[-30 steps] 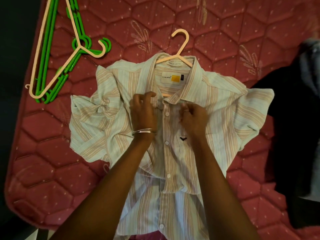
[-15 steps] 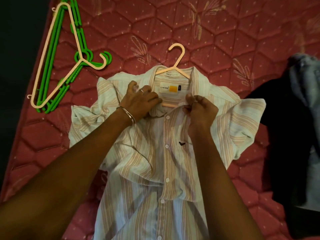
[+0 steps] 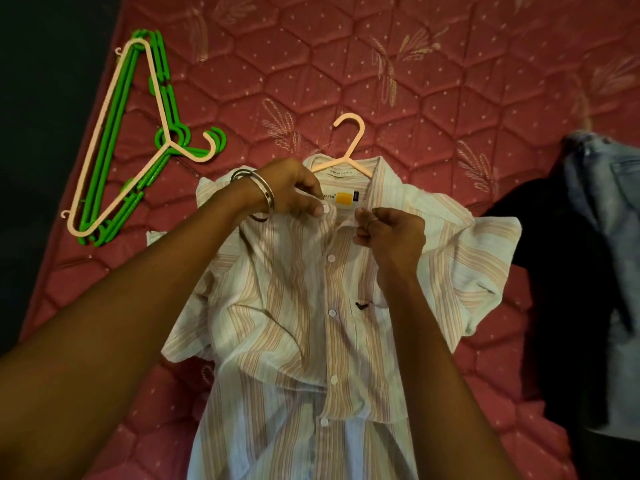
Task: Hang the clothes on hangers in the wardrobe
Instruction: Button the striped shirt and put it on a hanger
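Red quilted bedding (image 3: 450, 98) is lying under a striped shirt (image 3: 294, 306), which is spreading face up in the middle with a pink hanger (image 3: 349, 147) sitting inside its collar, hook poking out beyond it. Both hands are working at the collar: the left hand (image 3: 294, 188) is pinching the top button edge, and the right hand (image 3: 391, 230) is pinching the opposite edge. Spare hangers (image 3: 121, 150) are lying at far left, dark clothes (image 3: 554, 289) at right.

Dim-lit red quilted mattress (image 3: 450, 81), dark floor (image 3: 41, 98)
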### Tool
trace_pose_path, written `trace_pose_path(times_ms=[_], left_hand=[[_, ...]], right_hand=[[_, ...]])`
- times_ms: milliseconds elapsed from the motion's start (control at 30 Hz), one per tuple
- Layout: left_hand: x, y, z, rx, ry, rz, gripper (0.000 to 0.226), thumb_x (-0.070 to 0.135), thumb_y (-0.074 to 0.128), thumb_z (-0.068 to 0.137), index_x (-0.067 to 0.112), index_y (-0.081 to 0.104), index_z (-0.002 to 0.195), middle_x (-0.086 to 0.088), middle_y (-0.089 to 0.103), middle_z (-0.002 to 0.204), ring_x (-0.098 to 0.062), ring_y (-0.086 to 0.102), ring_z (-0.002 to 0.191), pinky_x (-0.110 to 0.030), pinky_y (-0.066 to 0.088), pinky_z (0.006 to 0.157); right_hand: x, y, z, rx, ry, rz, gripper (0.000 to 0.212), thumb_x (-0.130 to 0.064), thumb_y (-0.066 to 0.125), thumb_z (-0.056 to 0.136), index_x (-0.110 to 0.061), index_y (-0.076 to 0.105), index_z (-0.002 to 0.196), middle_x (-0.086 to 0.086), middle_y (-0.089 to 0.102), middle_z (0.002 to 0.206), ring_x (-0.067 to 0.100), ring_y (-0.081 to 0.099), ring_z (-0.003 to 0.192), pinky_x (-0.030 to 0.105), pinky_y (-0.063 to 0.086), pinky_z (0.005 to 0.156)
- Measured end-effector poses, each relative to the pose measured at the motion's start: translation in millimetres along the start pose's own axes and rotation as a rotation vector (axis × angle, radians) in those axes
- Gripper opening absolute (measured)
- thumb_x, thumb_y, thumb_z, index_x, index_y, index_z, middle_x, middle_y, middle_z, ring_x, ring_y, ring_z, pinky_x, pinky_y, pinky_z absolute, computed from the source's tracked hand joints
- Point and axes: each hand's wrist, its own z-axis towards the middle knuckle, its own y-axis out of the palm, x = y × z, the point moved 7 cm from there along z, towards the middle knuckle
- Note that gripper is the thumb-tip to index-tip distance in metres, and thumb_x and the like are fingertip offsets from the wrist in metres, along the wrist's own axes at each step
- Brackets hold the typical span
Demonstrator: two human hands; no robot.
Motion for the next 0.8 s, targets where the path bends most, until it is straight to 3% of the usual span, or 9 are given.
trace_pose_path(times_ms=[167,300,433,600,700,800], left_hand=[[2.0,1.3,0.2,0.100,-0.058,-0.184,0.001,0.009,0.072,0.081,0.010,0.072,0.080,-0.010,0.070,0.076,-0.024,0.066,0.073,-0.044,0.057,0.079],[-1.1,12.3,2.7,0.250,-0.168,-0.299,0.009,0.012,0.077,0.077,0.008,0.074,0.085,-0.003,0.069,0.074,-0.015,0.066,0.072,-0.029,0.056,0.079],[-11.9,22.1,4.8,0.262,-0.262,-0.384,0.015,0.016,0.083,0.069,0.012,0.076,0.082,-0.006,0.074,0.082,-0.021,0.070,0.085,-0.035,0.056,0.086],[-13.3,26.5,2.8,0.261,-0.312,-0.405,0.014,0.022,0.085,0.066,0.020,0.075,0.076,-0.001,0.073,0.080,-0.017,0.070,0.082,-0.033,0.056,0.084],[-20.2,30.2,1.0,0.303,-0.348,-0.451,0.017,0.026,0.090,0.057,0.025,0.075,0.065,-0.004,0.074,0.078,-0.021,0.071,0.081,-0.040,0.057,0.083],[-20.2,32.3,-1.2,0.356,-0.402,-0.467,0.028,0.029,0.091,0.054,0.019,0.077,0.076,-0.007,0.074,0.082,-0.023,0.070,0.083,-0.039,0.056,0.084]], right_hand=[[2.4,11.7,-2.8,-0.110,0.073,0.138,0.014,-0.004,0.071,0.084,0.007,0.070,0.093,0.011,0.071,0.075,0.020,0.069,0.064,0.036,0.059,0.070],[9.5,25.7,-8.8,-0.133,0.099,0.231,0.014,0.000,0.069,0.084,0.007,0.070,0.095,0.020,0.071,0.085,0.032,0.071,0.080,0.040,0.059,0.077],[16.7,28.4,-10.5,-0.036,0.091,0.296,0.016,-0.001,0.068,0.085,0.007,0.069,0.099,0.019,0.071,0.087,0.028,0.072,0.080,0.036,0.059,0.074],[21.8,30.4,-9.5,0.009,0.101,0.381,0.016,0.003,0.068,0.084,0.007,0.068,0.099,0.017,0.071,0.087,0.028,0.071,0.082,0.043,0.059,0.079],[23.6,31.0,-9.9,0.003,0.097,0.409,0.016,0.004,0.066,0.084,0.008,0.068,0.099,0.020,0.071,0.092,0.029,0.071,0.085,0.044,0.058,0.082],[24.7,31.2,-12.1,-0.027,0.062,0.437,0.015,0.006,0.061,0.087,0.008,0.068,0.101,0.021,0.070,0.095,0.027,0.070,0.087,0.040,0.058,0.082]])
